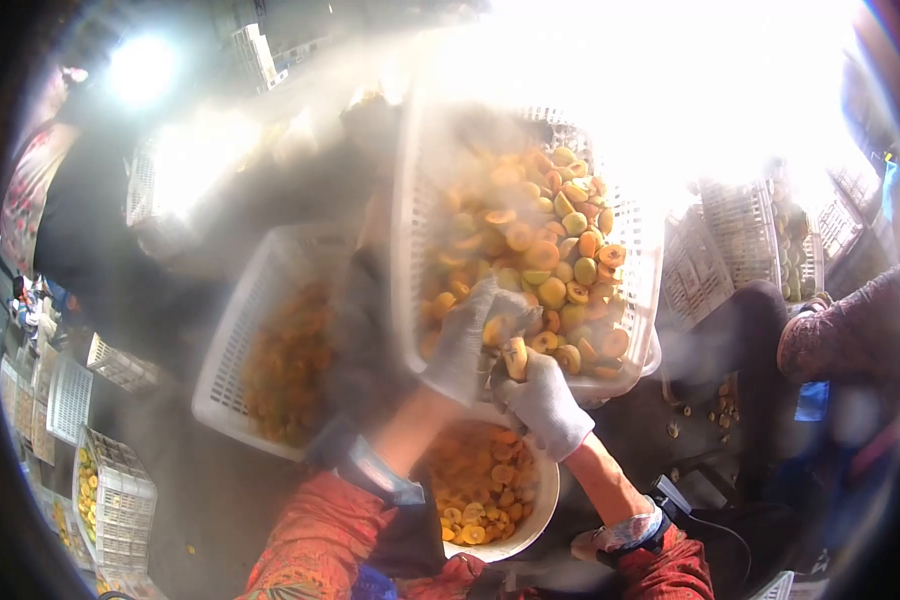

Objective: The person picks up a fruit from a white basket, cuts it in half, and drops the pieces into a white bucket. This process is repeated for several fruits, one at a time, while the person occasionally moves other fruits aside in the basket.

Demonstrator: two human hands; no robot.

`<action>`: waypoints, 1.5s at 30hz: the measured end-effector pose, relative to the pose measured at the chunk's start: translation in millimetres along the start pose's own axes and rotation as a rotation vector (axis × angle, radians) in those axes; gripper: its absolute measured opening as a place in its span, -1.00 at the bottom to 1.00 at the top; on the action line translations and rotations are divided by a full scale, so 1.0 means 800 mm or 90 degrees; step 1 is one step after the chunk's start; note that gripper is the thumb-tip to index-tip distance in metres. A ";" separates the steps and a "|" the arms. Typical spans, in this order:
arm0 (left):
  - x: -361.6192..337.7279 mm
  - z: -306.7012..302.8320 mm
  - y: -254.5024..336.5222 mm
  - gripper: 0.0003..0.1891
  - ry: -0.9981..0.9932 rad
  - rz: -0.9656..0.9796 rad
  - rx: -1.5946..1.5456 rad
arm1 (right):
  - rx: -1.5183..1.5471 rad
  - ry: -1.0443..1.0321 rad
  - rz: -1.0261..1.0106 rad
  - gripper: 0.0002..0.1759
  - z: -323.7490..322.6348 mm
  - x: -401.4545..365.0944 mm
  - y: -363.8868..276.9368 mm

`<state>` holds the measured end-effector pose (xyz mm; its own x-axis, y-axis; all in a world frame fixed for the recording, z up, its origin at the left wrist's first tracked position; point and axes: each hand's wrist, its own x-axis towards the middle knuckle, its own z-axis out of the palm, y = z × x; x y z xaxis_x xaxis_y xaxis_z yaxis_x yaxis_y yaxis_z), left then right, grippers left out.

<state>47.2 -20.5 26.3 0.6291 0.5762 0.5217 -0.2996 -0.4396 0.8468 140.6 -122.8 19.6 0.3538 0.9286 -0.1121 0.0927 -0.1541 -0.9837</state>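
Observation:
Both hands wear pale grey gloves and meet over the near edge of a white basket (407, 250) of cut orange-yellow fruit (570, 260). My left hand (462, 335) is closed around fruit at the basket's near side. Close beside it, my right hand (550, 405) is closed on a fruit piece (514, 358) with a dark centre; a dark object under its fingers is too unclear to name. Directly below the hands stands a white bucket (545, 505) holding halved fruit (475, 500). Glare and haze blur the basket's upper part.
A second white basket (220, 375) of fruit stands left of the bucket. More crates (125, 505) line the far left, and others (735, 235) stand at the right. A person's sleeve (840, 325) and dark-clad leg are at the right; another person (110, 200) is at upper left.

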 end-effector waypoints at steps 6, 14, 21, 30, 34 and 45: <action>0.003 0.008 -0.001 -0.71 0.183 -0.328 -0.393 | -0.247 0.125 -0.249 -0.79 0.028 0.005 0.055; 0.014 0.013 0.006 -0.70 0.204 -0.520 -0.333 | -0.715 -0.018 -0.271 -0.43 -0.016 -0.010 0.016; 0.010 0.020 0.006 -0.73 0.219 -0.514 -0.282 | -0.646 0.016 -0.229 -0.51 -0.013 -0.008 0.022; 0.011 0.019 0.042 -0.63 0.239 -0.407 -0.374 | 0.065 -0.039 0.078 -0.83 0.005 0.000 0.003; 0.021 0.027 0.053 -0.64 0.236 -0.298 -0.260 | 0.121 -0.127 0.168 -0.84 -0.017 -0.017 -0.065; 0.022 0.014 0.024 -0.53 0.341 -0.367 -0.512 | -0.384 0.240 -0.187 -0.65 0.032 -0.015 -0.010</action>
<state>60.6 -26.6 50.4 0.4920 0.8565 -0.1560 -0.5611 0.4490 0.6954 112.0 -124.0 25.5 0.5187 0.7991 0.3041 0.6855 -0.1761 -0.7065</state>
